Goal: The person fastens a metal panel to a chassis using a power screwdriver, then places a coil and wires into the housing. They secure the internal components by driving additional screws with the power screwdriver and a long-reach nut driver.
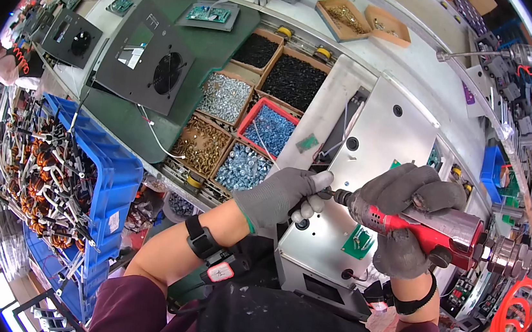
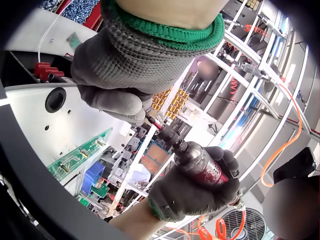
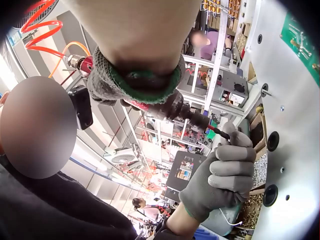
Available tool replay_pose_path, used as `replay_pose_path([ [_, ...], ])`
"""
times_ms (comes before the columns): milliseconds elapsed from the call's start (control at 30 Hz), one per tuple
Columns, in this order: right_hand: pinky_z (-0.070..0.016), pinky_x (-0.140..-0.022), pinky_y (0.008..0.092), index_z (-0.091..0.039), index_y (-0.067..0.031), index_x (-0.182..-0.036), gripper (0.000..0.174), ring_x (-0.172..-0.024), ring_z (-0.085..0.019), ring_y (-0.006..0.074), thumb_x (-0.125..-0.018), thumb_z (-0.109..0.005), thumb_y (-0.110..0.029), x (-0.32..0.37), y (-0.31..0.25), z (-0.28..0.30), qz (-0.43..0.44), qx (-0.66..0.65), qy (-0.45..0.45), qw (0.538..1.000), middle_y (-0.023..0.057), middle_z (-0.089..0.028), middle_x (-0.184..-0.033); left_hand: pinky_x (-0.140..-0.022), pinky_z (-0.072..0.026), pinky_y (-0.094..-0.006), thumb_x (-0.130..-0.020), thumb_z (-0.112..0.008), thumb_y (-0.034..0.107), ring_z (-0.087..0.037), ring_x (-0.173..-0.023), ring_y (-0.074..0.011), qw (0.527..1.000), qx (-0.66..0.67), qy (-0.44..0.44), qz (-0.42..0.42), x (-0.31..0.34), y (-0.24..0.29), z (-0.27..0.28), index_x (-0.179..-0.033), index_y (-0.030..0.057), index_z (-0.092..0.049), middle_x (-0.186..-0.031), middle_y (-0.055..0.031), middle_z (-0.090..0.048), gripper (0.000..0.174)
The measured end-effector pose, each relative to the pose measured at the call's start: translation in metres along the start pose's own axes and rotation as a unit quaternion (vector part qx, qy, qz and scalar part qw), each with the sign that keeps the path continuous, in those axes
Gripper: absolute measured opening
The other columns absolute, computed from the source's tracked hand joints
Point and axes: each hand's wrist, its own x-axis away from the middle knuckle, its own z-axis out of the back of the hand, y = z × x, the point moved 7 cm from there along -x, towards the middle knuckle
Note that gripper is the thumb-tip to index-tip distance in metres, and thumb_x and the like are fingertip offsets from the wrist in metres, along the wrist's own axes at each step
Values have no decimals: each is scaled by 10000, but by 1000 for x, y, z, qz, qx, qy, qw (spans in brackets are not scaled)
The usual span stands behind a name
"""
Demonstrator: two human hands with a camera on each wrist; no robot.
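Note:
My gloved right hand [image 1: 409, 189] grips a red air screwdriver [image 1: 449, 240] by its body, fingers wrapped over the top. The tool lies nearly level above a silver metal panel [image 1: 382, 136]. With curled fingers and thumb, my gloved left hand [image 1: 279, 198] pinches the tip of its dark bit [image 3: 221, 133]. The fingertips hide the very end of the bit. Black round grommets [image 3: 272, 141] and a green circuit board [image 1: 359, 242] sit on the panel below.
Left of the panel stand trays of screws, including a red tray [image 1: 244, 122] of bluish ones. A dark panel with a fan [image 1: 141, 56] lies beyond. At the left is a blue crate [image 1: 114, 195] full of wired parts. A coiled orange hose [image 1: 513, 315] hangs at right.

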Motion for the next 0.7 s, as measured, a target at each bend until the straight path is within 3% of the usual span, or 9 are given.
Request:
replay_pose_path([
  [267,-487,-543,357,-393,-140,-941,457,-635,-544,231,-782,-778,-327,2,-10,-6,17,-6,-20,1000,49,-502,-709,-370,-279,-186,-954,-475,513,-402,-429,-44,998,-20,-56,18,11,-8,-11,-794,43,-560,-563,7,-491,503],
  [333,-533,-677,403,-429,-70,-1002,322,-705,-593,236,-756,-623,6,5,-11,-5,6,-74,-93,993,143,-564,-825,-361,-281,-191,-966,-450,504,-399,-423,-48,995,-69,-54,45,18,-9,-14,-797,50,-548,-570,15,-480,494],
  [400,-527,-665,394,-431,-69,-1021,341,-695,-588,229,-750,-615,23,8,-7,-6,10,-87,-124,988,143,-562,-825,-352,-283,-196,-979,-425,496,-396,-417,-52,989,-115,-52,74,10,-18,-1,-799,58,-536,-576,24,-470,486],
  [467,-523,-658,388,-439,-69,-1046,366,-703,-586,225,-741,-608,42,15,-4,-14,4,-72,-171,983,142,-561,-824,-356,-259,-216,-964,-399,549,-369,-393,-69,827,334,-158,423,-18,-91,24,-731,62,-526,-510,7,-457,555],
  [500,-520,-655,361,-463,-72,-1067,397,-757,-597,219,-725,-616,60,18,-1,-17,-5,-101,-207,973,141,-574,-860,-358,-308,-219,-961,-386,546,-423,-394,-81,786,430,-85,436,-47,-133,80,-767,25,-610,-517,-16,-499,600],
  [533,-520,-655,361,-463,-72,-1067,397,-757,-597,219,-725,-616,60,23,0,-18,-6,-102,-209,973,141,-574,-860,-358,-308,-219,-961,-386,546,-423,-394,-81,785,432,-85,435,-26,-114,62,-767,25,-610,-517,-16,-499,600],
  [567,-518,-657,343,-478,-73,-1066,406,-787,-603,213,-715,-621,72,31,5,-19,-46,-88,-204,974,140,-583,-885,-371,-340,-221,-953,-397,557,-454,-411,-83,965,123,-6,233,-5,-67,54,-797,8,-644,-543,-29,-530,622],
  [600,-516,-659,324,-493,-75,-1065,416,-817,-609,208,-704,-627,83,38,10,-19,-86,-74,-200,973,138,-592,-910,-384,-372,-223,-946,-408,568,-485,-429,-85,975,-207,75,-10,11,-12,48,-826,-9,-678,-570,-42,-562,648],
  [700,-520,-683,298,-520,-81,-1065,422,-872,-624,203,-698,-647,86,48,24,-21,-104,-83,-209,969,141,-612,-971,-412,-406,-223,-945,-410,572,-511,-451,-89,970,-219,99,-20,18,-15,55,-869,-31,-691,-595,-54,-588,670],
])
